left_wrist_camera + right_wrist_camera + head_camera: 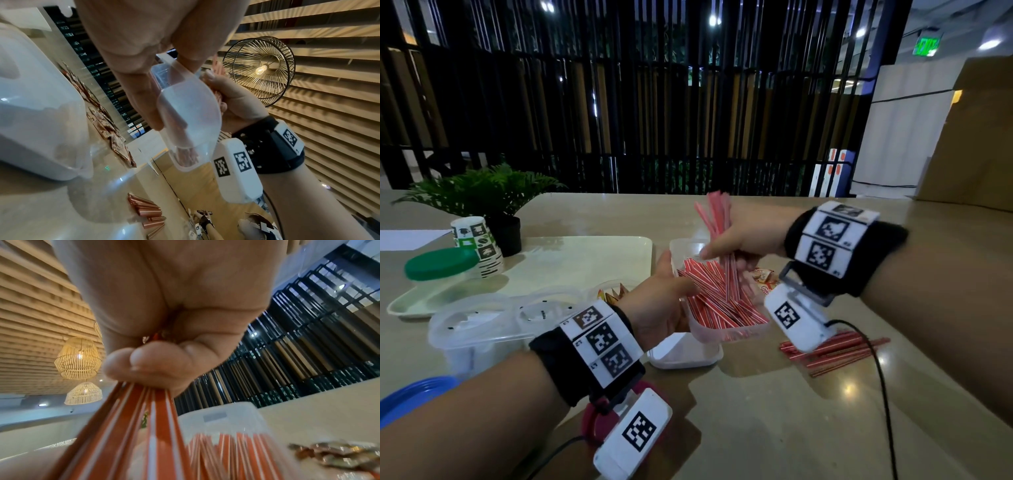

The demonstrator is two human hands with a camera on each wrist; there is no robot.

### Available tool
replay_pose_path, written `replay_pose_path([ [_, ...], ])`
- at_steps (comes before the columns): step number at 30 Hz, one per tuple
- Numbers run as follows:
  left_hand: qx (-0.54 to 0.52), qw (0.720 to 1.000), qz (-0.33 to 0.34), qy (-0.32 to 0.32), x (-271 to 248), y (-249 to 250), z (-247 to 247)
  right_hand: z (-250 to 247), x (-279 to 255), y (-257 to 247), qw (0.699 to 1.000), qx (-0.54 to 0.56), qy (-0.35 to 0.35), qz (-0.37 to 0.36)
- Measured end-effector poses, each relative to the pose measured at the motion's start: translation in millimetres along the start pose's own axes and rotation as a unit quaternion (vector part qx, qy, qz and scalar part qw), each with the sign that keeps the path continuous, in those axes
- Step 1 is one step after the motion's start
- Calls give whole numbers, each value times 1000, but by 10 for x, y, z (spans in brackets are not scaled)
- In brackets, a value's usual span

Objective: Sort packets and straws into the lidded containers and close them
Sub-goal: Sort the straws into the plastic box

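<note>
A beige table (774, 428) carries everything. On its far left lies a pale tray (571, 260), with a potted fern (486, 195), a patterned paper cup (477, 245) and a green lid (440, 263) at its left end. Near left stands a clear lidded container (479, 325). At the centre, the left hand (657, 298) grips a clear tub (722, 334) by its left wall, raised and tilted above the table; red-and-white striped straws (717, 291) fill it. The right hand (746, 233) is closed round a bunch of straws (722, 222), upright, lower ends in the tub. A white lid (685, 353) lies beneath the tub. More loose straws (835, 353) lie near right, and packets (765, 279) just beyond the tub.
</note>
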State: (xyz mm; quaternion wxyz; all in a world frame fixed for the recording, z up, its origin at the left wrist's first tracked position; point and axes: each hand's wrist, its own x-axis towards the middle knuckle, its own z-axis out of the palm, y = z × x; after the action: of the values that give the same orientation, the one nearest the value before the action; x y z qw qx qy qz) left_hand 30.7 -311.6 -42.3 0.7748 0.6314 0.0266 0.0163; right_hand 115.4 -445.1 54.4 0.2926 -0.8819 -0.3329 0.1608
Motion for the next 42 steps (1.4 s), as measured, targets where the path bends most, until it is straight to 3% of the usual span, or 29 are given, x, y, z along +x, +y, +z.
replay_pose_path([
  [5, 16, 1000, 15, 15, 2, -20, -2, 205, 99, 45, 998, -22, -44, 29],
  [17, 6, 1000, -5, 30, 43, -29, -61, 63, 22, 100, 997, -69, -6, 31],
  [26, -4, 999, -3, 52, 52, 6, -114, -349, -171, 485, 987, -133, 78, 43],
  [29, -6, 998, -2, 61, 47, 22, -103, -284, -241, 742, 970, -229, 31, 78],
  [35, 2, 998, -2, 57, 42, 27, -82, 65, -304, 1143, 884, -414, -152, 157],
  [38, 5, 999, -7, 53, 37, 26, -81, 123, -294, 1264, 864, -451, -175, 141],
  [42, 8, 998, -13, 60, 55, 13, -100, 116, -266, 1327, 869, -451, -169, 114],
])
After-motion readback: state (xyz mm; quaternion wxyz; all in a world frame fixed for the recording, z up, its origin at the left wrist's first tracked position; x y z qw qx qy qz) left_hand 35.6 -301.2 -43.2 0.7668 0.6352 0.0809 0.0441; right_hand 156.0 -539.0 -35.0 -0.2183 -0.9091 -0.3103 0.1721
